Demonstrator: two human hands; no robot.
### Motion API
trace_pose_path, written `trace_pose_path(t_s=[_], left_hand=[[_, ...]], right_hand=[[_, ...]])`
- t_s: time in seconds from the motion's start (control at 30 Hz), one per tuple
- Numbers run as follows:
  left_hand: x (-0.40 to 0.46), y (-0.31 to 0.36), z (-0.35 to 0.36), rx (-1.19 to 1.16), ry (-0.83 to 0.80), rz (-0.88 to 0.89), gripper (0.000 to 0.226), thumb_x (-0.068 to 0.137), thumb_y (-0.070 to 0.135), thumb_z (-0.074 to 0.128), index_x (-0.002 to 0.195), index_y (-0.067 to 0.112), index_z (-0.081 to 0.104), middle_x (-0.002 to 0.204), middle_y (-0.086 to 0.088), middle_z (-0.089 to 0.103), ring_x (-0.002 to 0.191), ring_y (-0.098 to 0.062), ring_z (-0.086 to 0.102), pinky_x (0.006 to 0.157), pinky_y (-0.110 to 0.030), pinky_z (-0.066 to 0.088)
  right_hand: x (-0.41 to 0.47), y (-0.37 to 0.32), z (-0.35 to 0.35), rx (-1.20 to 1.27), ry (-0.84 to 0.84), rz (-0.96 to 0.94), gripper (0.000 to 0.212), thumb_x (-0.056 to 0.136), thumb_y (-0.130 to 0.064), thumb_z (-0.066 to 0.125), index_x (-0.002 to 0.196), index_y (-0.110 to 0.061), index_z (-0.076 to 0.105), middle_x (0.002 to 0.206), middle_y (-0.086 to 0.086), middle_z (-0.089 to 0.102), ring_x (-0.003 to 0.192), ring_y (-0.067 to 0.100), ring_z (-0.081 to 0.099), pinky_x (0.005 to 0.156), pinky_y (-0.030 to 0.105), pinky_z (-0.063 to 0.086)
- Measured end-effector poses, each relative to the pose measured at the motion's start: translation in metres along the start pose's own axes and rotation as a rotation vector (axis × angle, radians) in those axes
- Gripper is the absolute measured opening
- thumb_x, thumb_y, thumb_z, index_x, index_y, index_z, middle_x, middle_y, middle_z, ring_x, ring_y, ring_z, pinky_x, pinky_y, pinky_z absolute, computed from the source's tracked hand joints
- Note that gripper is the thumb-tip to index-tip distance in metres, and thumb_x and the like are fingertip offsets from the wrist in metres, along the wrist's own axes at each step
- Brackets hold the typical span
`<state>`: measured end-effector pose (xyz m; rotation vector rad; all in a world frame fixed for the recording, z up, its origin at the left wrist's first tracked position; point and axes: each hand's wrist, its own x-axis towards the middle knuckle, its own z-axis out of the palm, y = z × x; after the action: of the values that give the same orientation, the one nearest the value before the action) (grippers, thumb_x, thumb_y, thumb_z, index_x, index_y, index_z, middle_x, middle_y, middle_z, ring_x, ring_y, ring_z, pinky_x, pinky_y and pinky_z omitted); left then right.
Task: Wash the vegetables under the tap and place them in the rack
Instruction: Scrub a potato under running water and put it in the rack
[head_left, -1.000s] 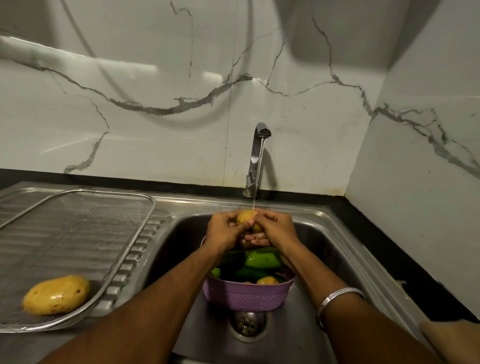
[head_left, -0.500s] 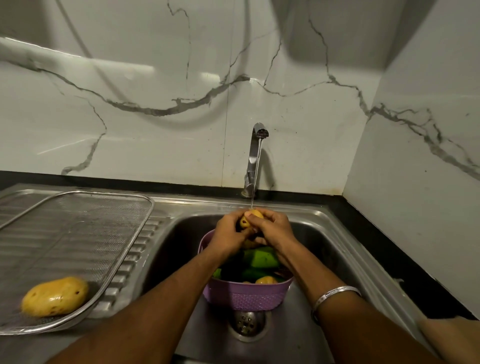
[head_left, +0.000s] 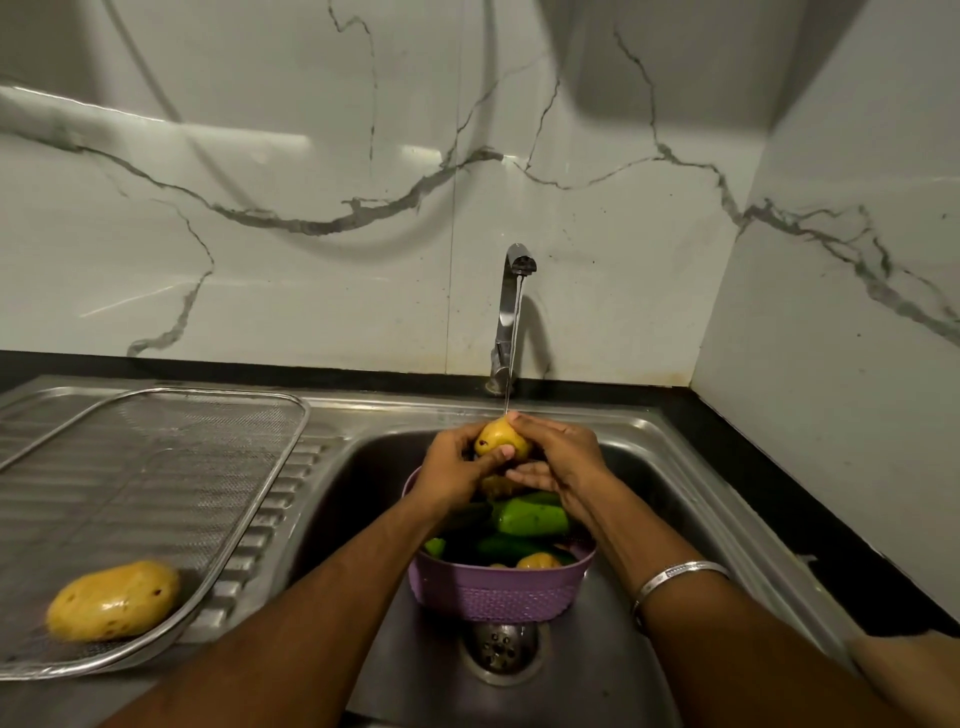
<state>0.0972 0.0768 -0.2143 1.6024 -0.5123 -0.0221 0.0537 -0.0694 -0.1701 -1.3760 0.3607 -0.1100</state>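
Under the tap (head_left: 511, 317), both hands (head_left: 457, 467) (head_left: 561, 462) have turned the potato (head_left: 500, 440) since a moment ago, fingers (head_left: 524, 472) curled round it, so rinsing continues.

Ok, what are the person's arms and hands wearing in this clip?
Both forearms are bare, with no sleeves in view and no gloves on the left hand or right hand. The right wrist carries a plain silver metal bangle. No rings are visible.

Dim light; wall glare; edge distortion
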Motion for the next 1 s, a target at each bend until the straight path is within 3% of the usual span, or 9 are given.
trace_pose_path(t_s=[0.13,0.2,0.3,0.4,0.5,0.57,0.77,0.9,1.0], left_hand=[[-0.002,0.001,-0.001,0.001,0.016,0.004,0.034,0.091,0.008,0.072,0.124,0.009,0.067,0.104,-0.003,0.075,0.095,-0.014,0.073,0.074,-0.023,0.058],[-0.002,0.002,-0.002,-0.013,0.03,-0.004,0.035,0.089,0.007,0.073,0.123,0.013,0.066,0.105,-0.001,0.074,0.095,-0.011,0.073,0.074,-0.023,0.059],[-0.002,0.004,-0.004,-0.041,0.062,-0.015,0.034,0.089,0.008,0.074,0.118,0.023,0.065,0.107,0.003,0.073,0.093,-0.006,0.072,0.073,-0.019,0.058],[-0.001,0.005,-0.005,-0.05,0.131,0.027,0.04,0.084,0.006,0.079,0.116,0.023,0.06,0.111,0.002,0.069,0.101,-0.011,0.069,0.082,-0.023,0.059],[-0.003,0.004,-0.003,0.009,0.125,0.05,0.045,0.082,0.01,0.082,0.116,0.019,0.055,0.115,-0.003,0.068,0.106,-0.016,0.069,0.087,-0.038,0.061],[-0.004,0.002,-0.003,0.088,0.106,0.068,0.045,0.082,0.012,0.083,0.113,0.02,0.052,0.113,0.0,0.069,0.104,-0.012,0.069,0.087,-0.036,0.061],[-0.004,0.004,0.002,0.186,0.057,0.084,0.05,0.079,0.02,0.086,0.115,0.022,0.051,0.105,0.01,0.067,0.097,-0.003,0.068,0.074,-0.019,0.058],[-0.002,0.001,0.002,0.324,0.075,0.114,0.059,0.083,0.022,0.082,0.135,0.022,0.056,0.118,0.009,0.066,0.108,-0.009,0.065,0.089,-0.024,0.056],[-0.004,0.002,0.001,0.431,0.036,0.154,0.063,0.084,0.022,0.081,0.14,0.024,0.055,0.12,0.009,0.067,0.108,-0.005,0.061,0.09,-0.018,0.049]], right_hand=[[0.001,0.0,0.008,0.027,0.022,0.013,0.009,0.087,-0.021,0.08,0.09,-0.014,0.075,0.102,0.024,0.073,0.074,0.036,0.075,0.054,0.032,0.063],[0.001,-0.001,0.008,0.046,-0.007,0.03,0.005,0.094,-0.013,0.072,0.091,-0.015,0.075,0.11,0.026,0.07,0.078,0.036,0.075,0.056,0.032,0.063],[0.005,-0.002,0.004,0.086,-0.039,0.044,0.019,0.1,-0.004,0.059,0.098,-0.013,0.074,0.118,0.025,0.069,0.092,0.039,0.074,0.065,0.035,0.065],[0.003,-0.002,0.008,0.151,-0.017,0.07,0.009,0.098,-0.012,0.066,0.104,-0.008,0.07,0.119,0.024,0.069,0.093,0.036,0.073,0.064,0.036,0.065],[0.001,0.0,0.012,0.126,-0.065,0.146,0.039,0.093,-0.033,0.073,0.121,-0.007,0.063,0.118,0.024,0.068,0.097,0.038,0.071,0.064,0.041,0.064],[0.0,0.001,0.013,0.102,-0.051,0.141,0.046,0.091,-0.035,0.075,0.124,-0.005,0.062,0.114,0.026,0.07,0.09,0.036,0.074,0.062,0.039,0.063],[-0.004,0.004,0.012,0.042,0.089,0.014,0.032,0.091,-0.028,0.075,0.112,-0.006,0.069,0.099,0.018,0.076,0.073,0.022,0.074,0.055,0.03,0.06],[-0.009,0.002,0.015,0.018,0.017,0.001,0.023,0.096,-0.012,0.068,0.118,-0.009,0.07,0.104,0.02,0.073,0.073,0.021,0.069,0.063,0.033,0.063],[-0.008,0.006,0.018,-0.061,0.062,-0.045,0.018,0.096,-0.02,0.069,0.113,-0.014,0.074,0.101,0.017,0.074,0.065,0.019,0.067,0.057,0.032,0.062]])
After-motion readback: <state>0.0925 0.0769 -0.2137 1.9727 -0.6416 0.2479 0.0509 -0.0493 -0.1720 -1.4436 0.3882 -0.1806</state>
